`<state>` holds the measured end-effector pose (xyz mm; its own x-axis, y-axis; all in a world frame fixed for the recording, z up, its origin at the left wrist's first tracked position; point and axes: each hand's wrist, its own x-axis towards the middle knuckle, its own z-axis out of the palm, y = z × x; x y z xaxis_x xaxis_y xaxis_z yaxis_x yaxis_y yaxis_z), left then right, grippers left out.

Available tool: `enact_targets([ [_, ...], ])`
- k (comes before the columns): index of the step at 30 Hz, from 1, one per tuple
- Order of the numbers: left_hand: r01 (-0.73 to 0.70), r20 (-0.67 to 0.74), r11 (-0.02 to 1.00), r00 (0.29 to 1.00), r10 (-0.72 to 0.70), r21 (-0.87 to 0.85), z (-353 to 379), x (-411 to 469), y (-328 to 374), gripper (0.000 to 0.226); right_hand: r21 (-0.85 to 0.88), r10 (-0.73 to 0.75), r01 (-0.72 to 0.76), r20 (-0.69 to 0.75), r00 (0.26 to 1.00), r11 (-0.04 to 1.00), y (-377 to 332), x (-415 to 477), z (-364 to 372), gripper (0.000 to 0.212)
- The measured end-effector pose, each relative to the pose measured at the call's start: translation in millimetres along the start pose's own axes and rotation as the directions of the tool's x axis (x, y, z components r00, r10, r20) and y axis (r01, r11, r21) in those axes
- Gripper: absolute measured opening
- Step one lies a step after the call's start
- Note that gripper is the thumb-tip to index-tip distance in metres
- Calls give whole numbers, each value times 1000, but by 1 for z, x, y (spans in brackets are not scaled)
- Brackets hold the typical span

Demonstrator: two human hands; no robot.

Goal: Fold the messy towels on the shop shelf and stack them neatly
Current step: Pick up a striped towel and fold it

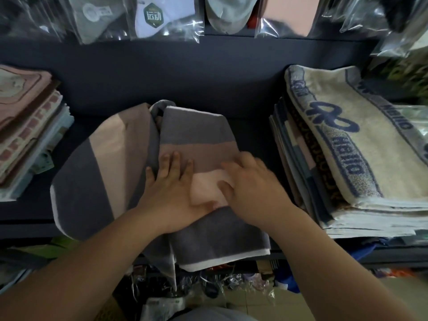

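striped towel (196, 135): matt soft terry cloth | cream towel (361, 144): nubby looped cloth | hanging bags (166, 17): glossy clear plastic

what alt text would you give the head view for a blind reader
The left hand and right hand press flat on a partly folded grey, brown and pink striped towel on a dark shelf. A pink towel stack sits at its left, a cream and blue towel stack at its right.
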<state>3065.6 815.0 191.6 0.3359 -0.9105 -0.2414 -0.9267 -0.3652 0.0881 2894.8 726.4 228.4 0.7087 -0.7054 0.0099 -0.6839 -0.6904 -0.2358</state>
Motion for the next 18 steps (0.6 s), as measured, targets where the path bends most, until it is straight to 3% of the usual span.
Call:
enact_targets([
  [5,-86,-85,996,993,84,-27,-15,8,-21,97,23,-39,35,174,984,999,-6,43,35,59],
  [8,-123,-150,992,982,116,-34,-31,25,-38,81,-5,-30,31,193,981,999,-1,44,43,71],
  [10,-130,-240,990,961,139,53,-40,42,-41,67,-27,-40,46,195,980,999,0,42,43,77],
  [13,-142,-390,957,890,235,253,-57,69,-33,65,-17,-84,89,192,978,996,2,38,41,82],
  [15,-170,-367,933,885,286,317,-63,94,-27,67,-4,-125,128,182,975,992,4,32,39,81],
  [18,-119,-237,933,949,207,340,-68,131,-26,71,11,-112,112,161,981,994,11,19,38,73],
])
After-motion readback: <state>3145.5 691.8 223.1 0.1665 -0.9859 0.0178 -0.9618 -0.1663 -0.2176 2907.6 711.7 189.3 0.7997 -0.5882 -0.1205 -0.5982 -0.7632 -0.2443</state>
